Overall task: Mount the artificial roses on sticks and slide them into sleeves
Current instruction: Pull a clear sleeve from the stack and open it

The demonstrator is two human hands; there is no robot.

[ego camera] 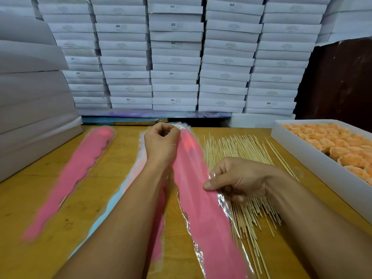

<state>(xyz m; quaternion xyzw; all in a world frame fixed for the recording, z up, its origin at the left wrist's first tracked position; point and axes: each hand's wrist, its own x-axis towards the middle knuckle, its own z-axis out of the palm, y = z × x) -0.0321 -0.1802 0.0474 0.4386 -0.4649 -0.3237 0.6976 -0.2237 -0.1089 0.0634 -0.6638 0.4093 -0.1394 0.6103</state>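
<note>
Above the wooden table (66, 200), both hands, left (160, 142) and right (239, 179), pinch 1 pink sleeve (198, 190).

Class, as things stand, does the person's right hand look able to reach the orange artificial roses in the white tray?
Probably not yet: the right hand pinches the pink plastic sleeve, so its fingers are occupied. Nothing blocks the way across the wooden sticks to the orange artificial roses.

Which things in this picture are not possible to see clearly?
Head view:
- Pink sleeve in both hands: near end cut by bottom edge; contents hidden.
- Left sleeve: motion-blurred.
- Box labels: too small.
- Rose tray: cut by right edge.
- Right hand fingers: curled under, hidden.
</note>
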